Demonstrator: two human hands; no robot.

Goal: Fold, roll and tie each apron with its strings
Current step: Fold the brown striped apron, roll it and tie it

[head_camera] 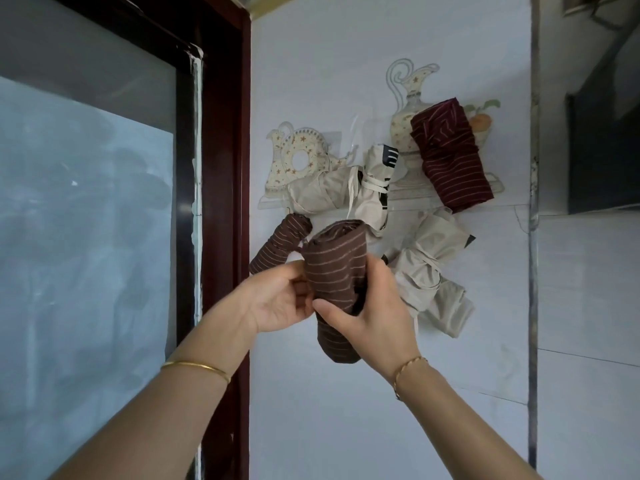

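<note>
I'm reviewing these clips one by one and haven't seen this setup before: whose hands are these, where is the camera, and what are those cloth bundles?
No machine here: a person wears one camera on the head, so you look along their arms. The left hand and right hand both grip a brown striped rolled apron. Behind it, against the white tiled wall, are more bundled aprons: another brown striped roll, a maroon striped bundle and beige bundles. How they are fastened is unclear. A dark door frame stands at left.
</note>
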